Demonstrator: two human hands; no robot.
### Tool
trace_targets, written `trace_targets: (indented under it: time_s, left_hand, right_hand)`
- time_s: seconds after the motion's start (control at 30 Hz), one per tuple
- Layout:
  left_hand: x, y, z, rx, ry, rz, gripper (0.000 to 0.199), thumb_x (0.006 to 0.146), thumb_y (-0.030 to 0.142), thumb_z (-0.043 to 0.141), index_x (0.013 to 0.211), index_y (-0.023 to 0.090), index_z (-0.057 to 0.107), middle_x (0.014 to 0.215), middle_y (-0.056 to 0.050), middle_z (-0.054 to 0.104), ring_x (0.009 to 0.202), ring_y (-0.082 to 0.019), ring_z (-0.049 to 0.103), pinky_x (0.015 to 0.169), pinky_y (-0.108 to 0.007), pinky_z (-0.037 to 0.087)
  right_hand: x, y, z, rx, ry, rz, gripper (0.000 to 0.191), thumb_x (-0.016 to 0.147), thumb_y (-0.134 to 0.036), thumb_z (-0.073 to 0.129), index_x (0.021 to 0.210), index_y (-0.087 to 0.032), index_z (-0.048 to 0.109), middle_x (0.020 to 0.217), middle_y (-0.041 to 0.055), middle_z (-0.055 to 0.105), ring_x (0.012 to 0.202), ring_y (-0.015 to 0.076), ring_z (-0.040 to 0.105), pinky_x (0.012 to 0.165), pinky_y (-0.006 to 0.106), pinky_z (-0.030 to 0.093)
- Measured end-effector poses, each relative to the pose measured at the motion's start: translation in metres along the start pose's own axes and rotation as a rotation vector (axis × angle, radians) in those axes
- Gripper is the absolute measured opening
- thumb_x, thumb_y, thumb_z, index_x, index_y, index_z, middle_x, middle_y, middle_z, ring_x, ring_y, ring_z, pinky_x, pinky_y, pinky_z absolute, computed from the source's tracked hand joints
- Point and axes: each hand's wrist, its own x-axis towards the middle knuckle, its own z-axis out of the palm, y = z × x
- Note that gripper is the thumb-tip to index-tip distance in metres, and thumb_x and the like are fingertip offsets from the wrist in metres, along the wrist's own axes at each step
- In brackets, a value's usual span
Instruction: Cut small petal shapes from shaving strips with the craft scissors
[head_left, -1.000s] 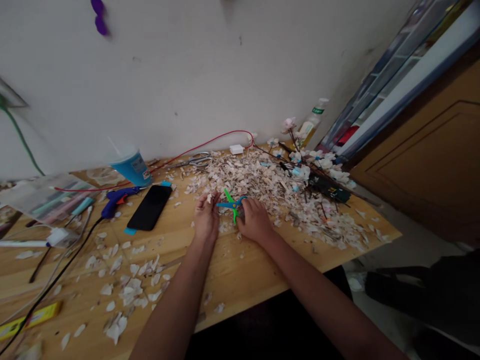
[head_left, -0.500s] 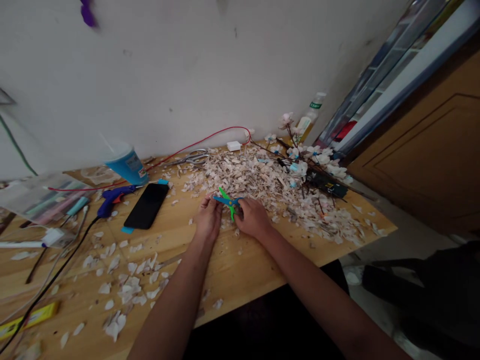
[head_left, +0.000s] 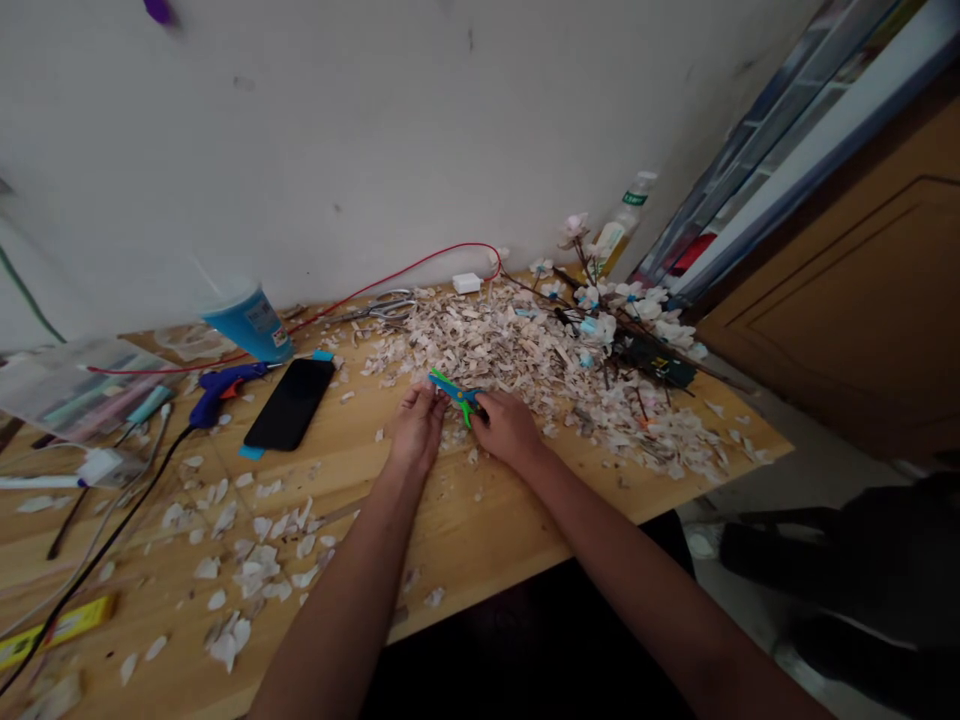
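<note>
Blue and green scissors [head_left: 455, 390] are gripped by the handles in my right hand [head_left: 507, 425]. Their blades point left and lie nearly together at the fingertips of my left hand [head_left: 418, 425]. The left fingers are pinched; whatever they hold is too small to make out. Behind both hands spreads a large heap of pale petals and scraps [head_left: 495, 340] on the wooden table [head_left: 480, 520].
A black phone [head_left: 291, 405], a blue glue gun [head_left: 219, 388] and a blue cup [head_left: 251, 325] stand to the left. Branches with white flowers [head_left: 645, 310] and a bottle [head_left: 619, 230] are at the back right. Metal scissors [head_left: 391, 305] lie behind the hands.
The scissors' blades have closed from a wide spread to nearly together. The fingers of my right hand have drawn in on the handles. The view has shifted slightly.
</note>
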Motion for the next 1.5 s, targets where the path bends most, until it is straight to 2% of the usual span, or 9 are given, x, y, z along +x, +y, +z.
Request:
trace_targets:
  time_s: [0.2,0.37,0.63,0.73,0.9,1.0,1.2,1.37,1.5]
  left_hand:
    - [0.001,0.002,0.002,0.047,0.012,0.039,0.029,0.069,0.039,0.085,0.083,0.020,0.068,0.083,-0.001,0.072,0.079,-0.012,0.066,0.082,-0.026,0.052]
    - [0.000,0.011,0.005,0.296,0.076,0.115,0.026,0.066,0.036,0.083,0.082,0.018,0.074,0.078,-0.001,0.072,0.069,-0.012,0.063,0.073,-0.025,0.051]
    - [0.000,0.022,0.002,0.527,0.057,0.199,0.024,0.070,0.031,0.080,0.092,0.019,0.079,0.087,-0.004,0.076,0.079,-0.016,0.066,0.078,-0.028,0.052]
    - [-0.002,0.019,0.005,0.422,0.069,0.152,0.025,0.068,0.031,0.084,0.090,0.019,0.077,0.084,-0.002,0.074,0.077,-0.015,0.065,0.078,-0.027,0.051]
    - [-0.012,0.015,0.014,-0.024,0.078,-0.131,0.026,0.065,0.029,0.088,0.080,0.017,0.071,0.076,-0.001,0.070,0.071,-0.011,0.063,0.076,-0.024,0.052]
    - [-0.015,0.013,0.015,-0.077,0.073,-0.143,0.025,0.064,0.026,0.088,0.075,0.017,0.067,0.071,0.000,0.067,0.069,-0.009,0.062,0.073,-0.021,0.051]
    - [-0.004,0.011,0.002,0.335,0.042,-0.021,0.019,0.069,0.031,0.079,0.079,0.017,0.072,0.067,0.002,0.066,0.058,-0.009,0.056,0.058,-0.020,0.042]
    - [-0.001,0.026,-0.003,0.691,-0.057,0.151,0.014,0.074,0.027,0.072,0.084,0.018,0.076,0.073,0.000,0.068,0.064,-0.012,0.057,0.063,-0.023,0.042]
    - [-0.004,0.032,0.002,0.667,-0.056,0.118,0.011,0.072,0.025,0.075,0.080,0.018,0.075,0.069,0.000,0.066,0.063,-0.012,0.055,0.062,-0.022,0.041]
  right_hand:
    - [0.000,-0.002,-0.003,-0.021,-0.009,0.004,0.012,0.085,-0.024,0.062,0.096,-0.018,0.063,0.095,0.0100,0.069,0.094,0.0263,0.059,0.081,0.037,0.042]
    - [0.001,-0.001,-0.004,-0.027,-0.048,0.027,0.012,0.089,-0.024,0.059,0.099,-0.018,0.063,0.099,0.0103,0.068,0.099,0.0263,0.058,0.083,0.037,0.040]
    - [0.001,0.002,-0.001,-0.051,-0.007,0.042,0.014,0.089,-0.026,0.061,0.100,-0.018,0.062,0.102,0.0108,0.067,0.101,0.0276,0.057,0.086,0.039,0.040]
    - [0.001,0.004,-0.001,-0.039,-0.011,0.048,0.010,0.090,-0.022,0.057,0.098,-0.018,0.062,0.100,0.0099,0.068,0.099,0.0265,0.057,0.084,0.038,0.040]
    - [0.002,0.006,-0.001,-0.017,-0.010,0.030,0.009,0.090,-0.020,0.056,0.096,-0.019,0.062,0.098,0.0095,0.068,0.098,0.0258,0.057,0.085,0.037,0.040]
    - [0.001,0.005,0.000,-0.014,-0.003,0.021,0.008,0.088,-0.021,0.058,0.095,-0.019,0.061,0.098,0.0098,0.067,0.098,0.0265,0.057,0.085,0.038,0.041]
    - [0.001,0.006,-0.001,-0.011,-0.018,0.018,0.013,0.087,-0.024,0.060,0.099,-0.019,0.061,0.104,0.0115,0.066,0.103,0.0279,0.055,0.088,0.039,0.040]
    - [0.001,0.008,-0.001,-0.027,-0.027,0.028,0.017,0.087,-0.024,0.060,0.103,-0.019,0.061,0.107,0.0116,0.066,0.105,0.0289,0.054,0.089,0.040,0.039]
    - [0.001,0.008,-0.001,-0.007,-0.025,0.037,0.014,0.089,-0.022,0.058,0.101,-0.019,0.062,0.105,0.0108,0.067,0.104,0.0275,0.055,0.088,0.039,0.040]
